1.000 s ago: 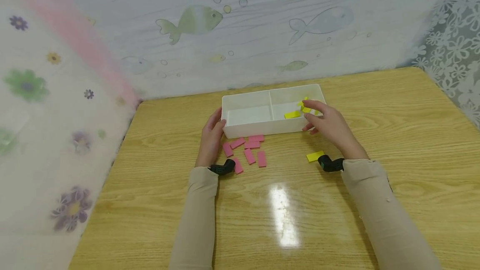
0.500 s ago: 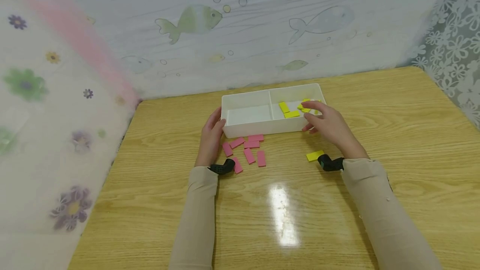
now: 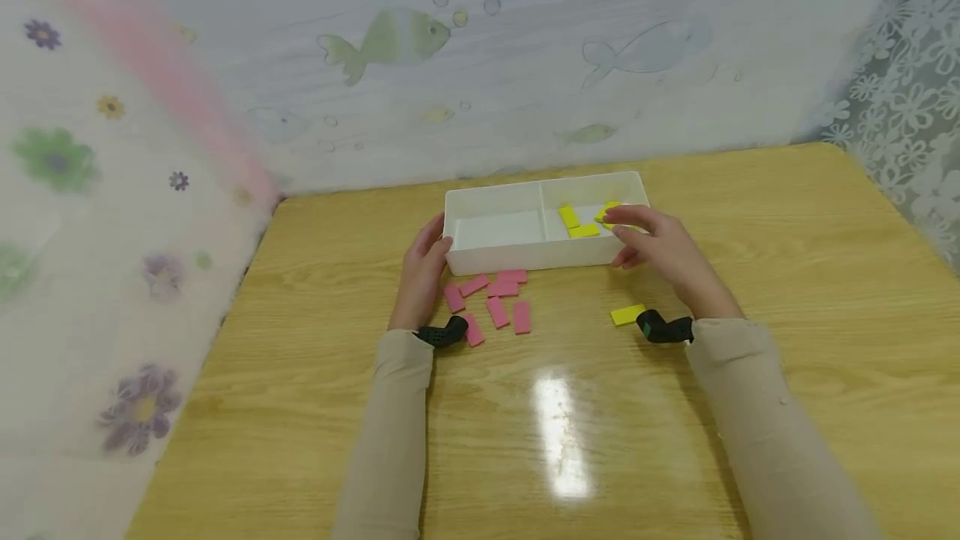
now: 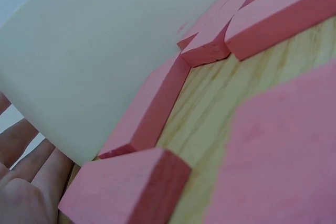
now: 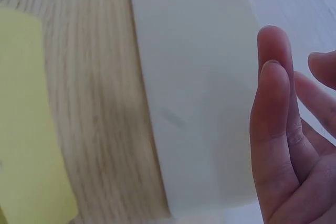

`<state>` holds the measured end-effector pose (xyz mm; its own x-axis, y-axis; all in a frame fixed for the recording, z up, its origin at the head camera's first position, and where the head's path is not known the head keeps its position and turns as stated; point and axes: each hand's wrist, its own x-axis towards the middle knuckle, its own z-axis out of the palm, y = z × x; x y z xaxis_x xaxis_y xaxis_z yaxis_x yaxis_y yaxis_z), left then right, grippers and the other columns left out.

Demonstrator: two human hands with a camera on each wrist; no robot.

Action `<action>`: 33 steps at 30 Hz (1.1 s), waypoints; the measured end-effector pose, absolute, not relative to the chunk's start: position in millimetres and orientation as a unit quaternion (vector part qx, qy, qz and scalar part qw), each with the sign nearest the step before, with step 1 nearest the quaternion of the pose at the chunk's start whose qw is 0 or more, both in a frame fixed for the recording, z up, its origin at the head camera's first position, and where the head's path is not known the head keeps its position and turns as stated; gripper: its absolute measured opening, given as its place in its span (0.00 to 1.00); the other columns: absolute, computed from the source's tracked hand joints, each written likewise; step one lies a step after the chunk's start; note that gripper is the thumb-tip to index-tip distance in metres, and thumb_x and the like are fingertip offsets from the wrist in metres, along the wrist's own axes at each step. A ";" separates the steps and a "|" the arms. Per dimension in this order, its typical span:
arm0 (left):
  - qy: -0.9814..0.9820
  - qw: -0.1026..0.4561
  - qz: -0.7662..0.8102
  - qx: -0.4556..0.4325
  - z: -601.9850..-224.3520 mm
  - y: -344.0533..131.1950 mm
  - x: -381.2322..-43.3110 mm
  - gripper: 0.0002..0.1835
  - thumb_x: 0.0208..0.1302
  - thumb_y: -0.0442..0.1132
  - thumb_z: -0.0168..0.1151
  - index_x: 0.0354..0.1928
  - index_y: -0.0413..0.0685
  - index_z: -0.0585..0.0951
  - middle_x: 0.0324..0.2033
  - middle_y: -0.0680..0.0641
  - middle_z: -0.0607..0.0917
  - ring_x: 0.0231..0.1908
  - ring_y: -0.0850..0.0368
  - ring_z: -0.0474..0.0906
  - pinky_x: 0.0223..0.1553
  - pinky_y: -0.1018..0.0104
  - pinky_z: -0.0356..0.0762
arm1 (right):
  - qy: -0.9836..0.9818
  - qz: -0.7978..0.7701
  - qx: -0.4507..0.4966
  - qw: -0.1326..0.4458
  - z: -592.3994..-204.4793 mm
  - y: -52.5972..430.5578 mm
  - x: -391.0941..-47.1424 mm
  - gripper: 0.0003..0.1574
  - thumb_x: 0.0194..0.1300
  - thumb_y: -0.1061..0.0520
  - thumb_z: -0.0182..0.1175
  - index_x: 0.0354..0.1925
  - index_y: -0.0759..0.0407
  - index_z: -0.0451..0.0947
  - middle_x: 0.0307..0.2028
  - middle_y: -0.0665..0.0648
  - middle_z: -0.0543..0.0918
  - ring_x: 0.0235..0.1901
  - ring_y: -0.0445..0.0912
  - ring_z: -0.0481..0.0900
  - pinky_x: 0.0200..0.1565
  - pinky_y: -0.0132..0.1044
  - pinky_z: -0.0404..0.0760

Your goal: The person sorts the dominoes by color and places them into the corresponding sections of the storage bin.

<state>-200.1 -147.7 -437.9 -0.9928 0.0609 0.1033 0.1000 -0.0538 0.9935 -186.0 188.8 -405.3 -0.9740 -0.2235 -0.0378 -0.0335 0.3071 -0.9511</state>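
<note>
A white two-compartment box (image 3: 525, 258) stands on the table. My left hand (image 3: 422, 277) rests against its left end, fingers extended along that wall and thumb at the near corner. At the right end, my right hand (image 3: 663, 252) hovers over the near wall with thumb and index finger apart, nothing between them. Several yellow blocks (image 3: 583, 231) lie in the right compartment, some partly hidden behind the right fingers. Outside the box, one yellow block (image 3: 627, 315) lies beside the right wrist. Pink blocks (image 4: 126, 187) are scattered in front of the box near the left hand.
The wooden table (image 3: 480, 440) meets a fish-patterned wall covering (image 3: 517, 90) behind the box. Flowered sheeting (image 3: 112, 273) hangs along the left side. A black wrist camera (image 3: 442, 332) sits on the left wrist, and another black camera (image 3: 663, 327) on the right.
A yellow block tilted near the right fingers a second ago shows lying lower, and another appears by the divider. The right hand has barely shifted; the left stays at the box's end.
</note>
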 end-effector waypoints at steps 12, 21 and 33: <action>-0.691 0.005 -0.721 -0.055 -433.2 -156.2 -195.5 0.27 0.64 0.41 0.50 0.65 0.45 0.60 0.63 0.43 0.61 0.62 0.48 0.55 0.59 0.57 0.57 | 0.802 -0.587 -0.073 0.086 -410.7 180.3 -183.6 0.27 0.64 0.46 0.51 0.59 0.55 0.65 0.56 0.55 0.70 0.33 0.63 0.75 0.37 0.39 0.77; -0.689 -0.002 -0.723 -0.060 -436.5 -152.5 -195.7 0.27 0.64 0.40 0.50 0.65 0.45 0.60 0.63 0.43 0.61 0.63 0.50 0.55 0.59 0.58 0.57 | 0.850 -0.518 -0.075 0.056 -402.4 186.4 -181.6 0.25 0.64 0.47 0.51 0.57 0.55 0.67 0.45 0.56 0.72 0.30 0.58 0.78 0.35 0.42 0.77; -0.676 0.000 -0.733 -0.070 -435.0 -153.0 -196.2 0.27 0.65 0.40 0.50 0.65 0.44 0.60 0.63 0.42 0.60 0.63 0.49 0.55 0.59 0.57 0.57 | 0.864 -0.481 -0.136 0.067 -400.4 200.6 -164.1 0.23 0.65 0.46 0.49 0.52 0.58 0.70 0.32 0.62 0.75 0.31 0.58 0.75 0.33 0.48 0.76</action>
<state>-196.2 -153.0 -435.0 -0.9902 0.0945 0.1026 0.0946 -0.0857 0.9918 -164.1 200.6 -400.4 -0.9543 -0.2986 0.0151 -0.1700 0.5004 -0.8490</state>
